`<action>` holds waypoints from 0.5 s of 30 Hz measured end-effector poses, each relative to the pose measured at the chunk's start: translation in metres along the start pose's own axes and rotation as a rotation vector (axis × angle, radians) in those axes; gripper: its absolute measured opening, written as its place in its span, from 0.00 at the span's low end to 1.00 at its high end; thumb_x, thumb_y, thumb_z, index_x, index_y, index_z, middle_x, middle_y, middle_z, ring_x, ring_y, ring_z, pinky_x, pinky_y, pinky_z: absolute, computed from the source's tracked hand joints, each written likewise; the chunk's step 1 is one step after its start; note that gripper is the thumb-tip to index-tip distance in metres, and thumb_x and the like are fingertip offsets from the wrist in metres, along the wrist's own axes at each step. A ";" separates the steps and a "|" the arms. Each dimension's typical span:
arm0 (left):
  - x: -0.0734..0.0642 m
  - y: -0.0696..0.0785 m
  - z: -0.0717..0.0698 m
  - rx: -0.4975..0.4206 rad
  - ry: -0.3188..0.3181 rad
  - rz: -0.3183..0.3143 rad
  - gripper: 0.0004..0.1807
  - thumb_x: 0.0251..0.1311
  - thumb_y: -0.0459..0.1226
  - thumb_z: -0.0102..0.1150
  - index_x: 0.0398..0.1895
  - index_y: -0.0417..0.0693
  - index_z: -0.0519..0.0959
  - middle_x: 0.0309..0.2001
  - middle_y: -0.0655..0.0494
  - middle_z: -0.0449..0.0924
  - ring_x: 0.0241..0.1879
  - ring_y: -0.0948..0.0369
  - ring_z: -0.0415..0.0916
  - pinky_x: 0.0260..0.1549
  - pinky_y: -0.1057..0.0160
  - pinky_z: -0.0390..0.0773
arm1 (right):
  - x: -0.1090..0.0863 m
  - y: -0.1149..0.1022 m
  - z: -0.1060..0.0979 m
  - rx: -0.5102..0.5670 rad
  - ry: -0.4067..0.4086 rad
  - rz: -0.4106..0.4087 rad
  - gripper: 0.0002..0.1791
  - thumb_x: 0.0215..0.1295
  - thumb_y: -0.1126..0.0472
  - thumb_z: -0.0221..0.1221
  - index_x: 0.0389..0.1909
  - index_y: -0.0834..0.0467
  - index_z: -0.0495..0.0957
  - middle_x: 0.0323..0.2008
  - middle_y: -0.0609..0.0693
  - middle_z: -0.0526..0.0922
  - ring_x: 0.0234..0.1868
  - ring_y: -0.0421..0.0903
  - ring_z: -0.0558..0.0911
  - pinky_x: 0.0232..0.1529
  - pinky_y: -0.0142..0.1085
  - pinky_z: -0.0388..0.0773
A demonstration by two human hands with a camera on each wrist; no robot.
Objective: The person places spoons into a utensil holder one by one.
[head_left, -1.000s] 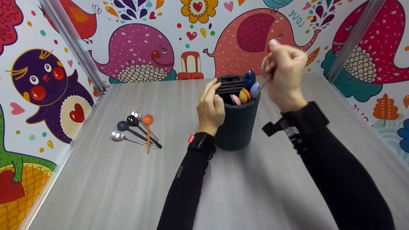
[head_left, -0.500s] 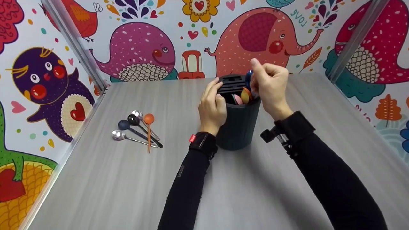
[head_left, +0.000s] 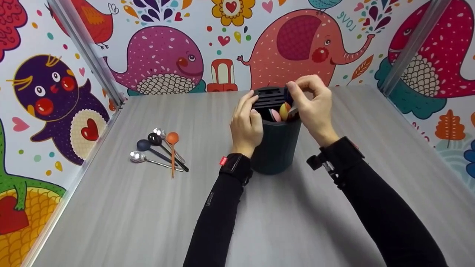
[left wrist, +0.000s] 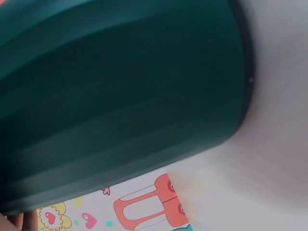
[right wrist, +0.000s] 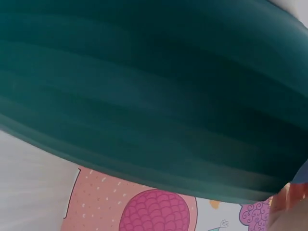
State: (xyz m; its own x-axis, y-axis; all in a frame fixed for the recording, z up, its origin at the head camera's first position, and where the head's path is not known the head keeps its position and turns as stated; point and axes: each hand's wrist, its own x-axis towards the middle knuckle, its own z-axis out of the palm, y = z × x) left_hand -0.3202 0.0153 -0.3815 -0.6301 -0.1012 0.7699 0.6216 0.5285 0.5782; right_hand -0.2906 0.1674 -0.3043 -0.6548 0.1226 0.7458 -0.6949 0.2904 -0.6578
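A dark green, ribbed cylindrical holder (head_left: 276, 150) with a black slotted insert (head_left: 268, 98) stands upright on the grey table (head_left: 148, 218). At ten o'clock the left hand (head_left: 246, 128) curves round its side, fingers at the rim. At two o'clock is the right hand (head_left: 315, 107), thumb and fingers bent; whether it grips anything cannot be told. Rounded pink (head_left: 275, 115) and yellow utensil ends show toward five o'clock. Outside, toward nine o'clock, five overlapping spoons lie, including one matte orange spoon (head_left: 172, 138).

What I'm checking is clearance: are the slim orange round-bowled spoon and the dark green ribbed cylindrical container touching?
Apart. The head view shows it: grey tabletop and the left hand lie between the orange spoon and the green container.
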 end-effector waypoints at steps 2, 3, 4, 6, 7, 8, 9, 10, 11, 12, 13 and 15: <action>0.001 0.000 0.000 0.003 0.004 0.004 0.28 0.59 0.42 0.31 0.53 0.43 0.79 0.60 0.52 0.75 0.61 0.59 0.72 0.58 0.59 0.73 | -0.001 0.007 -0.001 -0.058 -0.031 0.043 0.09 0.63 0.62 0.58 0.37 0.66 0.78 0.41 0.52 0.78 0.46 0.41 0.74 0.53 0.32 0.67; 0.001 0.000 0.000 0.003 0.006 0.004 0.28 0.59 0.42 0.31 0.53 0.43 0.79 0.60 0.52 0.75 0.61 0.59 0.72 0.58 0.59 0.73 | -0.002 0.010 -0.001 -0.082 -0.054 0.070 0.11 0.64 0.61 0.57 0.42 0.65 0.77 0.45 0.54 0.77 0.50 0.42 0.72 0.57 0.34 0.64; 0.001 0.000 0.000 0.005 0.008 0.005 0.28 0.59 0.42 0.31 0.52 0.43 0.79 0.60 0.52 0.76 0.61 0.59 0.72 0.58 0.59 0.73 | -0.003 0.010 -0.001 -0.101 -0.081 0.105 0.13 0.65 0.60 0.56 0.45 0.64 0.76 0.49 0.56 0.75 0.53 0.43 0.71 0.59 0.35 0.62; 0.001 -0.001 -0.001 0.006 0.013 0.004 0.28 0.58 0.42 0.31 0.52 0.44 0.79 0.60 0.52 0.76 0.61 0.59 0.72 0.58 0.60 0.73 | -0.006 0.010 -0.002 -0.108 -0.138 0.187 0.17 0.67 0.58 0.54 0.53 0.63 0.73 0.54 0.57 0.72 0.56 0.46 0.70 0.61 0.36 0.64; 0.001 -0.001 0.000 0.007 0.014 0.004 0.28 0.59 0.42 0.31 0.52 0.43 0.79 0.60 0.52 0.76 0.61 0.59 0.72 0.58 0.60 0.73 | -0.008 0.009 -0.002 -0.085 -0.163 0.226 0.19 0.68 0.57 0.53 0.55 0.62 0.71 0.55 0.58 0.71 0.55 0.47 0.71 0.60 0.36 0.66; 0.001 -0.001 0.000 0.008 0.013 0.003 0.28 0.58 0.42 0.31 0.52 0.43 0.79 0.60 0.52 0.76 0.60 0.59 0.73 0.58 0.60 0.73 | -0.010 0.010 -0.002 -0.066 -0.179 0.261 0.21 0.69 0.56 0.52 0.58 0.62 0.69 0.57 0.58 0.71 0.56 0.48 0.71 0.59 0.36 0.68; 0.000 -0.001 0.000 0.010 0.011 0.002 0.28 0.58 0.42 0.31 0.52 0.44 0.79 0.60 0.52 0.76 0.60 0.59 0.73 0.58 0.60 0.73 | -0.011 0.011 -0.003 -0.053 -0.191 0.290 0.22 0.69 0.55 0.51 0.59 0.61 0.68 0.58 0.57 0.71 0.55 0.47 0.72 0.58 0.34 0.70; 0.000 -0.001 0.000 0.010 0.010 0.002 0.28 0.58 0.42 0.31 0.52 0.43 0.79 0.60 0.52 0.76 0.60 0.59 0.73 0.58 0.60 0.73 | -0.013 0.013 -0.003 -0.037 -0.198 0.312 0.23 0.69 0.53 0.50 0.61 0.59 0.67 0.58 0.56 0.71 0.54 0.47 0.72 0.55 0.34 0.73; 0.000 -0.001 0.000 0.010 0.008 0.002 0.28 0.58 0.42 0.31 0.52 0.43 0.79 0.60 0.52 0.76 0.60 0.59 0.73 0.58 0.60 0.73 | -0.014 0.016 -0.004 -0.021 -0.204 0.326 0.24 0.70 0.52 0.49 0.62 0.58 0.67 0.59 0.55 0.71 0.53 0.46 0.74 0.52 0.33 0.75; 0.000 -0.001 0.000 0.010 0.006 0.002 0.28 0.58 0.42 0.31 0.52 0.43 0.79 0.60 0.52 0.76 0.60 0.59 0.73 0.58 0.60 0.73 | -0.015 0.019 -0.004 -0.012 -0.208 0.330 0.24 0.70 0.51 0.49 0.63 0.56 0.66 0.59 0.54 0.71 0.52 0.46 0.74 0.51 0.33 0.75; 0.000 -0.001 0.000 0.011 0.005 0.001 0.28 0.58 0.42 0.31 0.52 0.44 0.79 0.60 0.52 0.76 0.60 0.59 0.73 0.58 0.60 0.73 | -0.016 0.023 -0.004 -0.008 -0.213 0.331 0.25 0.70 0.49 0.48 0.64 0.54 0.66 0.60 0.53 0.71 0.52 0.46 0.74 0.51 0.33 0.75; -0.001 0.000 0.000 0.010 0.005 0.001 0.28 0.59 0.42 0.31 0.52 0.43 0.79 0.60 0.52 0.76 0.60 0.59 0.73 0.58 0.60 0.73 | -0.018 0.029 -0.005 -0.022 -0.232 0.330 0.26 0.70 0.47 0.47 0.66 0.52 0.64 0.61 0.51 0.70 0.53 0.45 0.73 0.53 0.35 0.74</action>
State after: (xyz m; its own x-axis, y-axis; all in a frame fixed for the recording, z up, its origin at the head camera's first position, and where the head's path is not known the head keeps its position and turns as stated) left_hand -0.3202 0.0155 -0.3823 -0.6272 -0.1046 0.7718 0.6174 0.5373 0.5746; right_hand -0.2980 0.1781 -0.3365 -0.8933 -0.0045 0.4495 -0.4311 0.2914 -0.8539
